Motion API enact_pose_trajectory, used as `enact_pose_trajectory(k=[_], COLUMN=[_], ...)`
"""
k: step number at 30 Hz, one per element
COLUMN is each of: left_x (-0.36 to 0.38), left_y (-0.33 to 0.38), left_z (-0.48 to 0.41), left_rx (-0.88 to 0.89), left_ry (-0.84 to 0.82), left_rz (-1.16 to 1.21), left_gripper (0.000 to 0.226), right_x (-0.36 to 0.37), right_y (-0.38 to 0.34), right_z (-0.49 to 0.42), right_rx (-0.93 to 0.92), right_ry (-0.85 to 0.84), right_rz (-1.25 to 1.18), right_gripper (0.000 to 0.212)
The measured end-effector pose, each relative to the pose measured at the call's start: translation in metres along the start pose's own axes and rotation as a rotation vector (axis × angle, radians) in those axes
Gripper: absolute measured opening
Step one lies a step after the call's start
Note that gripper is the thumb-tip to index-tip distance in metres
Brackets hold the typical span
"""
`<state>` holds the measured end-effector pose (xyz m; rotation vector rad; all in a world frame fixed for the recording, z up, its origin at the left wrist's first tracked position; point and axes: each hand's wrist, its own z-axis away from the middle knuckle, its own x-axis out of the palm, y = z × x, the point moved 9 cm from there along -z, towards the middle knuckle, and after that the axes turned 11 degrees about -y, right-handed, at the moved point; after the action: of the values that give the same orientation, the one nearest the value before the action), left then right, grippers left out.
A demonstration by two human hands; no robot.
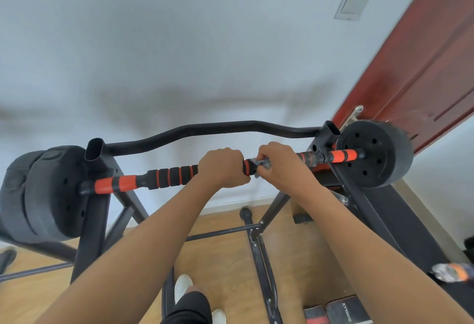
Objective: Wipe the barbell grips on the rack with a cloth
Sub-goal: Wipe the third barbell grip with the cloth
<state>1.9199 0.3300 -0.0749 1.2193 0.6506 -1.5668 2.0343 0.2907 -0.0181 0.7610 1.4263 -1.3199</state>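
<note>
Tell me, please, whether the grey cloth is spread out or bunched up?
Bunched up: the grey cloth shows only as a crumpled wad gripped in the right hand against the black-and-orange barbell.

Bar (169, 176) span left of the left hand (221, 168) is open up to the rack upright (96, 154). Right hand (278, 163) is boxed in: right upright (329, 131) and weight plate (377, 154) near. Curved rear crossbar (205, 130) blocks reach behind; open air above.

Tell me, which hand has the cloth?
The right hand: grey cloth pokes from its grip on the barbell. The left hand grips the foam bare.
</note>
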Motion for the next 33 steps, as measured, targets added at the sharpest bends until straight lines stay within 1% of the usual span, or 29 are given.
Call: enact_pose_trajectory(k=[5, 7, 11, 12, 13, 14, 15, 18, 19, 20, 21, 22, 23, 26, 28, 31, 32, 33], left_x=[-0.002, -0.003, 0.0, 0.0, -0.001, -0.001, -0.001, 0.004, 0.007, 0.013, 0.017, 0.016, 0.012, 0.002, 0.004, 0.014, 0.016, 0.015], left_y=[0.004, 0.006, 0.016, 0.018, 0.019, 0.019, 0.017, 0.003, 0.001, 0.001, 0.002, 0.002, 0.003, 0.009, 0.016, 0.025, 0.027, 0.028], left_z=[0.007, 0.013, 0.032, 0.035, 0.035, 0.032, 0.025, 0.006, 0.005, 0.005, 0.005, 0.006, 0.009, 0.021, 0.033, 0.049, 0.051, 0.052], left_rx=[-0.005, -0.021, -0.021, -0.015, -0.011, -0.004, -0.002, -0.008, -0.008, -0.005, -0.003, -0.004, -0.012, -0.031, -0.008, 0.03, 0.023, 0.005], left_ry=[0.084, 0.168, 0.376, 0.408, 0.402, 0.348, 0.248, -0.162, -0.27, -0.345, -0.366, -0.323, -0.239, 0.054, 0.258, 0.541, 0.575, 0.564], left_rz=[-0.022, -0.076, -0.174, -0.176, -0.17, -0.149, -0.112, 0.114, 0.208, 0.28, 0.309, 0.286, 0.224, 0.025, -0.098, -0.207, -0.211, -0.201], left_gripper=[0.026, 0.027, 0.026, 0.026, 0.026, 0.028, 0.031, 0.044, 0.043, 0.038, 0.032, 0.027, 0.024, 0.022, 0.024, 0.025, 0.023, 0.022], right_x=[-0.003, -0.005, -0.009, -0.009, -0.01, -0.009, -0.009, -0.008, -0.007, -0.007, -0.006, -0.005, -0.003, 0.0, 0.001, 0.001, 0.0, 0.0], right_y=[0.001, -0.003, -0.003, -0.003, -0.003, -0.003, -0.003, -0.003, -0.003, -0.004, -0.004, -0.005, -0.005, -0.005, -0.006, -0.007, -0.008, -0.008], right_z=[-0.007, -0.014, -0.026, -0.026, -0.024, -0.022, -0.02, -0.016, -0.015, -0.014, -0.014, -0.014, -0.014, -0.016, -0.017, -0.015, -0.014, -0.012], right_rx=[-0.009, -0.009, 0.026, 0.03, 0.03, 0.028, 0.026, 0.031, 0.036, 0.037, 0.036, 0.038, 0.042, 0.052, 0.068, 0.098, 0.098, 0.094], right_ry=[0.026, 0.013, -0.06, -0.067, -0.068, -0.07, -0.078, -0.144, -0.159, -0.16, -0.152, -0.139, -0.129, -0.115, -0.116, -0.119, -0.115, -0.112], right_rz=[0.021, 0.018, 0.007, 0.009, 0.012, 0.011, 0.007, 0.023, 0.038, 0.051, 0.061, 0.065, 0.065, 0.071, 0.078, 0.091, 0.093, 0.097], right_gripper=[0.007, 0.006, 0.011, 0.011, 0.011, 0.011, 0.01, 0.008, 0.009, 0.01, 0.011, 0.011, 0.011, 0.009, 0.008, 0.008, 0.008, 0.007])
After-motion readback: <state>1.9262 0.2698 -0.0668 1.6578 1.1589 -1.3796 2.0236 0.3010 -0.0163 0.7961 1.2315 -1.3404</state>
